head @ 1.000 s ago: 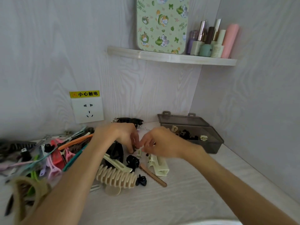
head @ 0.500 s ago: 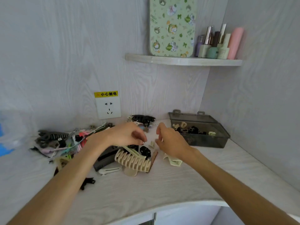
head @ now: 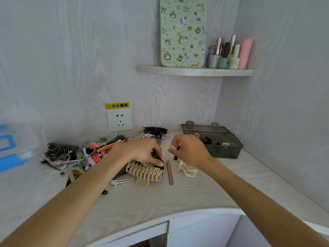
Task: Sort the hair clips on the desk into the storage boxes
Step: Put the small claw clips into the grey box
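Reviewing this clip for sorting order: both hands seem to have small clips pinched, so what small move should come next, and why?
Probably carry the right hand to the open grey storage box and drop its small cream clip there. The box sits just right of that hand and already holds small clips. The left hand pinches a small dark clip beside the large cream claw clip.

Pale desk (head: 195, 196) under clips (head: 85, 154), box (head: 222, 150).
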